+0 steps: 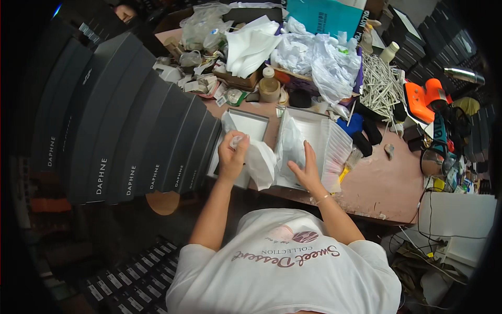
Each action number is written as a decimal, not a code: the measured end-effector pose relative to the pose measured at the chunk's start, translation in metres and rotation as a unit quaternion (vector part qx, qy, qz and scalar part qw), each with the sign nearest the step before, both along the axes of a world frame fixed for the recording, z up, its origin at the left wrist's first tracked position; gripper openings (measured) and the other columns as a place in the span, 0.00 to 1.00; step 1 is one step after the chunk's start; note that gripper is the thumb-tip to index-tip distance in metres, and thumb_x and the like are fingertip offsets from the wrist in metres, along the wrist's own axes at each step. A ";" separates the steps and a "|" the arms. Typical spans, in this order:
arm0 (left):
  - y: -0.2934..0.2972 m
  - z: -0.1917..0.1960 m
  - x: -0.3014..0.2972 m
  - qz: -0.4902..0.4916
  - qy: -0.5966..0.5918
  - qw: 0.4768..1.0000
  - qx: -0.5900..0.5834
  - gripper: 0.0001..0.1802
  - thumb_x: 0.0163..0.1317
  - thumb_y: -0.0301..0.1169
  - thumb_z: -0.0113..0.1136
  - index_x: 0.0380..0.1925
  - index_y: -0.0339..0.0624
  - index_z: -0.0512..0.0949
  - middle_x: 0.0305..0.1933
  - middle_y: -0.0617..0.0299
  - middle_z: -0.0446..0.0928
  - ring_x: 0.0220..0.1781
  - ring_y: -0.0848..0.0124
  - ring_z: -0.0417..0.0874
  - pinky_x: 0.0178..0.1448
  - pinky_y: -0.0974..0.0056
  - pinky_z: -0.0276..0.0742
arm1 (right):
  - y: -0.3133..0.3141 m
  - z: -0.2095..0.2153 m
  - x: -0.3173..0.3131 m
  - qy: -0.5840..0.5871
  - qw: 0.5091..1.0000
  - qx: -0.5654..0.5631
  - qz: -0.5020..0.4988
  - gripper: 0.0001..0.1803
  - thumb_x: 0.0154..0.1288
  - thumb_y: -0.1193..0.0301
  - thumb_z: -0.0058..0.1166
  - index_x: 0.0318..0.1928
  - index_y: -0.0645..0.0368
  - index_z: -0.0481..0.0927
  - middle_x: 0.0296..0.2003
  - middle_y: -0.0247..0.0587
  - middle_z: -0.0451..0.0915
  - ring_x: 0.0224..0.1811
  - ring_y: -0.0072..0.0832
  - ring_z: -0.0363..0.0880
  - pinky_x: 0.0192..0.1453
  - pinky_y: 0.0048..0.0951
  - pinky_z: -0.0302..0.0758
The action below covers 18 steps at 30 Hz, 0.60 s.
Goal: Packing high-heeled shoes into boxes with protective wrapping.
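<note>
My left hand is closed on a crumpled white sheet, thin like tissue paper, which hangs down to its right. Behind that hand lies a shallow open box part, grey outside and white inside. To the right stands a second open box with a translucent wrapped bundle in its left half; what is inside the wrap cannot be made out. Thumb and fingers apart, my right hand rests at the bundle's right side. A pleated, translucent white sheet spills over the box's right edge.
Dark shoe boxes are stacked tall on the left. Behind the work spot are a bottle, a carton of plastic bags and a heap of pale sticks. An orange tool and a yellow-handled brush lie rightward.
</note>
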<state>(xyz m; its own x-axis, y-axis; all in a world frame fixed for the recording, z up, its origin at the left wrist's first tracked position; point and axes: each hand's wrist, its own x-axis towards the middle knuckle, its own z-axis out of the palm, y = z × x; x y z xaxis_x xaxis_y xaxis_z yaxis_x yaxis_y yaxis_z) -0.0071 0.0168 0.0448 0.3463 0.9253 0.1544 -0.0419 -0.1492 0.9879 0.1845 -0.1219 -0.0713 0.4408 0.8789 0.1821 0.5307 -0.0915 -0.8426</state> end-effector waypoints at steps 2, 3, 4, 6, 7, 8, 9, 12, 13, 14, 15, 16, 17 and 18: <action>-0.022 -0.012 -0.012 -0.005 0.008 1.000 -0.026 0.08 0.63 0.31 0.57 0.30 0.39 0.74 0.31 0.66 0.74 0.36 0.80 0.71 0.45 0.70 0.68 | 0.002 0.066 -0.011 0.180 0.966 -0.039 0.181 0.48 0.54 0.56 0.64 0.69 0.59 0.52 0.64 0.53 0.59 0.65 0.45 0.60 0.65 0.42 0.60; -0.031 -0.018 -0.016 0.003 0.030 0.999 -0.026 0.08 0.63 0.32 0.57 0.30 0.39 0.74 0.31 0.67 0.74 0.36 0.80 0.71 0.43 0.70 0.69 | 0.008 0.097 -0.022 0.268 0.924 -0.057 0.265 0.48 0.54 0.56 0.64 0.70 0.58 0.52 0.64 0.51 0.60 0.65 0.43 0.61 0.65 0.41 0.61; -0.041 -0.018 -0.018 0.009 0.055 0.998 -0.018 0.08 0.63 0.32 0.58 0.30 0.38 0.74 0.31 0.67 0.74 0.36 0.80 0.71 0.43 0.69 0.69 | 0.015 0.118 -0.037 0.193 0.934 -0.052 0.297 0.35 0.57 0.63 0.60 0.63 0.61 0.64 0.53 0.48 0.73 0.53 0.35 0.72 0.56 0.34 0.70; -0.054 -0.010 -0.021 0.019 0.107 0.993 0.039 0.10 0.60 0.31 0.62 0.31 0.37 0.73 0.30 0.62 0.74 0.34 0.72 0.74 0.42 0.66 0.72 | 0.024 0.096 -0.050 0.162 0.922 -0.176 0.303 0.24 0.58 0.68 0.56 0.55 0.64 0.71 0.41 0.45 0.78 0.42 0.31 0.76 0.47 0.30 0.73; -0.057 -0.011 -0.031 0.006 0.161 0.984 0.072 0.09 0.58 0.29 0.62 0.31 0.36 0.73 0.30 0.59 0.74 0.34 0.69 0.75 0.41 0.64 0.72 | 0.029 0.082 -0.055 0.142 0.910 -0.235 0.310 0.20 0.58 0.71 0.54 0.51 0.65 0.75 0.36 0.44 0.80 0.37 0.29 0.78 0.43 0.28 0.74; -0.058 -0.015 -0.045 -0.007 0.212 0.972 0.105 0.09 0.57 0.28 0.63 0.31 0.36 0.73 0.31 0.57 0.74 0.34 0.65 0.76 0.41 0.63 0.72 | 0.028 0.075 -0.059 0.212 0.929 -0.156 0.259 0.12 0.57 0.75 0.48 0.41 0.68 0.77 0.25 0.43 0.78 0.28 0.28 0.77 0.36 0.26 0.74; -0.060 -0.021 -0.058 -0.021 0.263 0.955 0.135 0.09 0.55 0.26 0.63 0.31 0.36 0.72 0.31 0.55 0.74 0.34 0.61 0.77 0.41 0.62 0.73 | 0.029 0.072 -0.058 0.232 0.922 -0.151 0.270 0.11 0.58 0.77 0.48 0.41 0.67 0.77 0.27 0.41 0.78 0.30 0.25 0.76 0.37 0.26 0.73; -0.092 -0.039 -0.084 -0.002 0.330 0.942 0.063 0.12 0.48 0.19 0.60 0.34 0.37 0.72 0.32 0.53 0.74 0.38 0.54 0.78 0.41 0.59 0.73 | 0.028 0.072 -0.064 0.190 0.891 -0.189 0.366 0.11 0.59 0.79 0.47 0.42 0.66 0.77 0.32 0.37 0.79 0.36 0.20 0.74 0.42 0.25 0.73; -0.102 -0.040 -0.088 0.008 0.318 0.947 0.033 0.13 0.47 0.18 0.59 0.34 0.37 0.72 0.33 0.53 0.75 0.38 0.54 0.78 0.42 0.59 0.73 | 0.029 0.061 -0.070 0.153 0.864 -0.145 0.457 0.14 0.54 0.77 0.53 0.44 0.65 0.77 0.32 0.46 0.79 0.35 0.28 0.78 0.41 0.28 0.74; -0.112 -0.036 -0.086 0.023 0.262 0.965 -0.001 0.14 0.46 0.16 0.58 0.35 0.37 0.71 0.34 0.52 0.76 0.39 0.53 0.79 0.42 0.60 0.74 | 0.032 0.059 -0.076 0.174 0.822 -0.170 0.515 0.14 0.55 0.75 0.55 0.43 0.65 0.77 0.33 0.45 0.79 0.36 0.27 0.78 0.42 0.28 0.74; -0.120 -0.043 -0.091 0.028 0.246 0.969 -0.016 0.13 0.48 0.17 0.57 0.37 0.36 0.73 0.36 0.52 0.79 0.40 0.57 0.81 0.43 0.61 0.75 | 0.038 0.057 -0.082 0.192 0.775 -0.194 0.570 0.14 0.56 0.73 0.58 0.43 0.64 0.77 0.34 0.44 0.80 0.36 0.27 0.77 0.42 0.28 0.74; -0.131 -0.049 -0.101 0.077 0.228 0.968 -0.076 0.13 0.50 0.18 0.56 0.38 0.35 0.74 0.37 0.52 0.79 0.40 0.59 0.82 0.42 0.62 0.75 | 0.052 0.061 -0.085 0.209 0.786 -0.193 0.550 0.17 0.56 0.69 0.60 0.45 0.63 0.77 0.36 0.43 0.80 0.37 0.27 0.77 0.42 0.29 0.74; -0.139 -0.055 -0.113 0.130 0.205 0.961 -0.133 0.13 0.52 0.19 0.55 0.40 0.34 0.75 0.38 0.52 0.80 0.40 0.61 0.82 0.42 0.62 0.75 | 0.074 0.064 -0.084 0.223 0.793 -0.191 0.533 0.20 0.57 0.66 0.63 0.47 0.62 0.76 0.38 0.41 0.80 0.37 0.26 0.77 0.42 0.29 0.74; -0.145 -0.062 -0.127 0.146 0.217 0.958 -0.121 0.13 0.53 0.19 0.54 0.41 0.34 0.75 0.38 0.52 0.80 0.41 0.62 0.82 0.42 0.62 0.75 | 0.099 0.056 -0.079 0.302 0.759 -0.257 0.517 0.23 0.59 0.63 0.63 0.50 0.60 0.73 0.41 0.34 0.78 0.42 0.23 0.76 0.44 0.28 0.75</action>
<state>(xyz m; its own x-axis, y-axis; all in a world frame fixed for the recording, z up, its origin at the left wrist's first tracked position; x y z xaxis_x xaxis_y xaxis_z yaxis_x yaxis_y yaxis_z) -0.1343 -0.1280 -0.0174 0.0501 0.9831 -0.1763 0.3894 0.1434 0.9099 0.1059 -0.0230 -0.0152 -0.6654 0.6986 -0.2631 0.0741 -0.2889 -0.9545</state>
